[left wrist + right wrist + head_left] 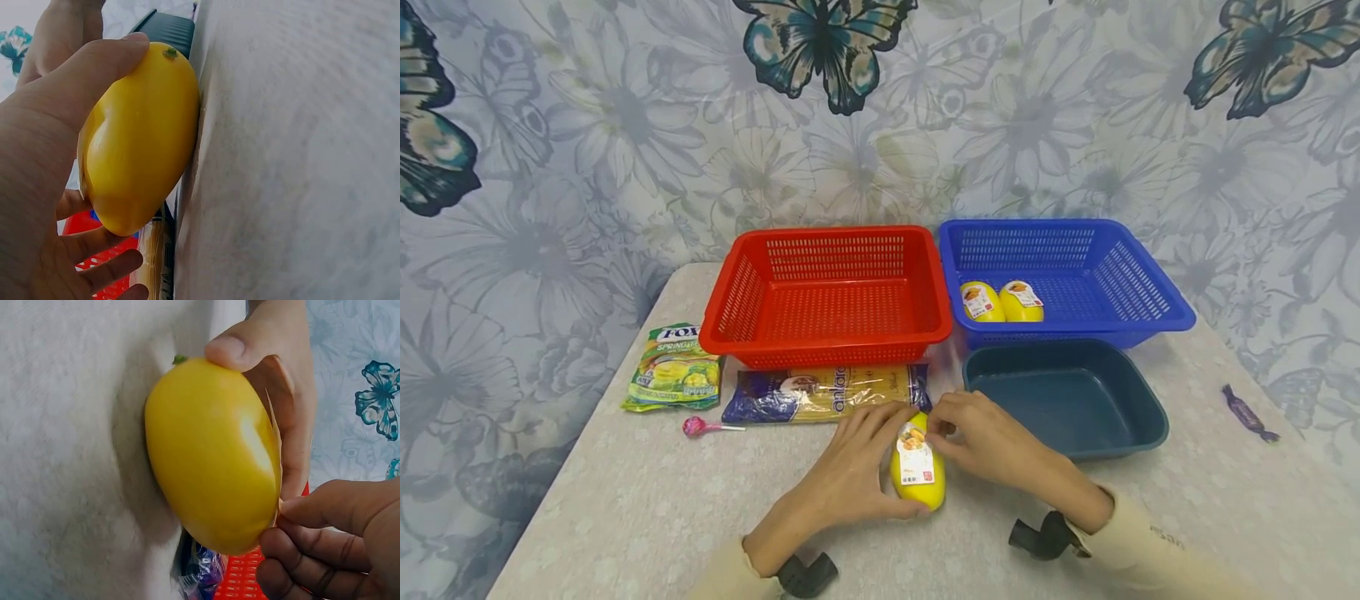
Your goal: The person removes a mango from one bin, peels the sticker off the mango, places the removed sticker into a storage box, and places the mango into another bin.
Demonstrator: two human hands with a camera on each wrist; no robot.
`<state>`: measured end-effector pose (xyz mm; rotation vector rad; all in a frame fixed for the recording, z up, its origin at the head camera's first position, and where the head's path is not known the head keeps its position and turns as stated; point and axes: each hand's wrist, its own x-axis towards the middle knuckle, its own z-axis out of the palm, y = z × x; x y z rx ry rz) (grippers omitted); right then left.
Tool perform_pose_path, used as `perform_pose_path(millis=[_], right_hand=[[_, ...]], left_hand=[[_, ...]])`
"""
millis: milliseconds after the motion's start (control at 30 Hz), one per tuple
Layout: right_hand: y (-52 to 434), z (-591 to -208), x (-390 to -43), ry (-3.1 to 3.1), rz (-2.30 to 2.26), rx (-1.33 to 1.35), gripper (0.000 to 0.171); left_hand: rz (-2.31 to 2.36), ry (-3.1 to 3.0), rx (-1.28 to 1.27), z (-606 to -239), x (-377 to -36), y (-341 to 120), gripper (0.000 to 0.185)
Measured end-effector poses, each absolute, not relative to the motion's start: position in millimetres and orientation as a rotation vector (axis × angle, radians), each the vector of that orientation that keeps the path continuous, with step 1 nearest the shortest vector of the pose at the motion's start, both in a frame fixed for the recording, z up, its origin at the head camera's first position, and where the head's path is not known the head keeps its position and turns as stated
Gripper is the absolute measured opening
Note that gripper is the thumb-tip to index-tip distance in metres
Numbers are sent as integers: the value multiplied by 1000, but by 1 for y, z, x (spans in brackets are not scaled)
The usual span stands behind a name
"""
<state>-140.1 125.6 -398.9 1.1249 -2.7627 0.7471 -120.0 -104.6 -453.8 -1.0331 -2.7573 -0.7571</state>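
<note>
A yellow mango (934, 493) with a white label (916, 467) on its upper face lies on the table. My left hand (857, 471) holds it, thumb on the near end and fingertips at the far end. At the far part of the label, my right hand (981, 433) pinches the edge between thumb and forefinger. In the right wrist view the label (275, 450) stands slightly off the mango (206, 456) at one end. The left wrist view shows the mango's smooth side (144, 137) and green stem tip.
Behind stand a red basket (842, 354) and a blue basket (1097, 308) with two labelled yellow mangoes (1022, 310). A dark teal tub (1067, 400) is at right. Around lie a pasta pack (827, 396), a green candy bag (677, 371), a lollipop (696, 427) and a purple wrapped candy (1247, 412).
</note>
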Motion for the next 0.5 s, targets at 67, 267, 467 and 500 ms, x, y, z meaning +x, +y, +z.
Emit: perform_pose_path(millis=[67, 267, 467, 500], right_hand=[[126, -398, -139, -2765, 780, 1109, 10], [128, -391, -134, -2762, 913, 1061, 14], [135, -377, -131, -2714, 1054, 1029, 16], [137, -375, -131, -2700, 1062, 1029, 16]], left_hand=[[-757, -2756, -1036, -454, -120, -104, 113], [-758, -2761, -1029, -454, -120, -102, 113], [-731, -2746, -1022, -455, -119, -103, 113], [-723, -2751, -1017, -455, -119, -103, 114]])
